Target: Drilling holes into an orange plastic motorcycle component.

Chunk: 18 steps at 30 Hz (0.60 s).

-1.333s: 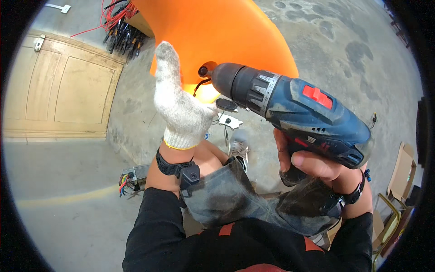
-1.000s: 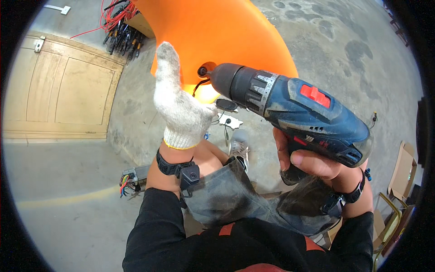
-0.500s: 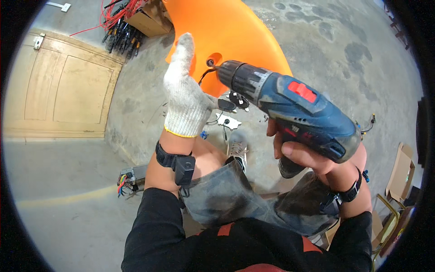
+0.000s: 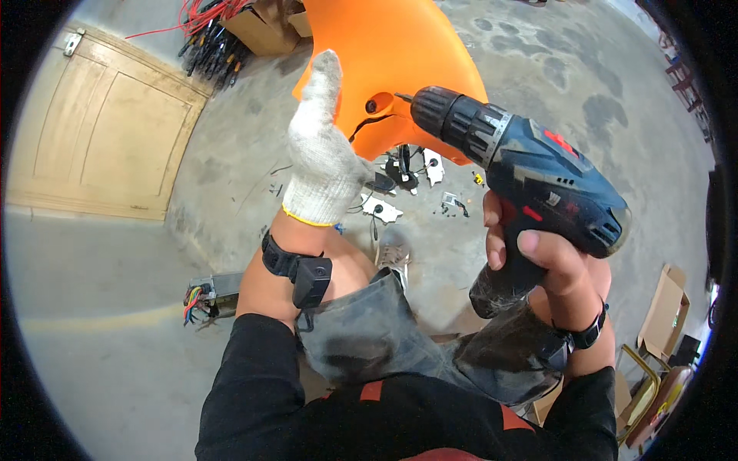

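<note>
My left hand [image 4: 319, 157], in a white knitted glove, grips the near left edge of a curved orange plastic shell [image 4: 400, 50]. Its fingers are partly hidden behind the shell. A round recessed hole [image 4: 378, 103] shows in the shell, and a black wire [image 4: 372, 121] lies just below it. My bare right hand [image 4: 550, 257] is wrapped around the handle of a blue-and-black cordless drill [image 4: 530, 157]. The drill points left, and the tip of its bit sits just right of the hole, seemingly apart from it. A dark piece [image 4: 380, 183] shows beside the glove.
White plates with black cables [image 4: 381, 209] and small parts [image 4: 453, 203] lie on the concrete floor beyond my feet. A metal box with coloured wires [image 4: 204, 296] is at left, near a wooden door [image 4: 115, 123]. Cardboard [image 4: 663, 311] and a chair [image 4: 661, 403] stand at right.
The drill has moved right, its bit drawing away from the hole. My left hand keeps its grip on the orange shell. The whole view has shifted slightly.
</note>
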Available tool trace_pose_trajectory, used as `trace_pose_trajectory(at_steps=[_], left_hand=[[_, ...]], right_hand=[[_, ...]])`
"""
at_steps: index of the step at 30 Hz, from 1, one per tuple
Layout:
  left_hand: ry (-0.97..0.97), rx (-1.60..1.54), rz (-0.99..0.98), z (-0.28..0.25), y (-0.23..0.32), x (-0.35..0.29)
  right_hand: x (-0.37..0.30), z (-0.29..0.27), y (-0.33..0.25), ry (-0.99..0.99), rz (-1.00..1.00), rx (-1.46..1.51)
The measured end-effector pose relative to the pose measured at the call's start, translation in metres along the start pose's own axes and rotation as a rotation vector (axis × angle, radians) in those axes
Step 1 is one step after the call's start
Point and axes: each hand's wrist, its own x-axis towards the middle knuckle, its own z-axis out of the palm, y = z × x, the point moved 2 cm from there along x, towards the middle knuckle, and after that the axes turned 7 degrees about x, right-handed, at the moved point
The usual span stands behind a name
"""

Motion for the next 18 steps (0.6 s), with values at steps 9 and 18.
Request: trace_pose_trajectory(at_steps=[9, 18], left_hand=[[0.037, 0.102, 0.053, 0.005, -0.003, -0.008], [0.007, 0.159, 0.104, -0.01, -0.006, -0.015]], right_hand=[[0.004, -0.007, 0.007, -0.207, -0.014, -0.127], [-0.001, -0.008, -0.004, -0.148, 0.083, -0.033]])
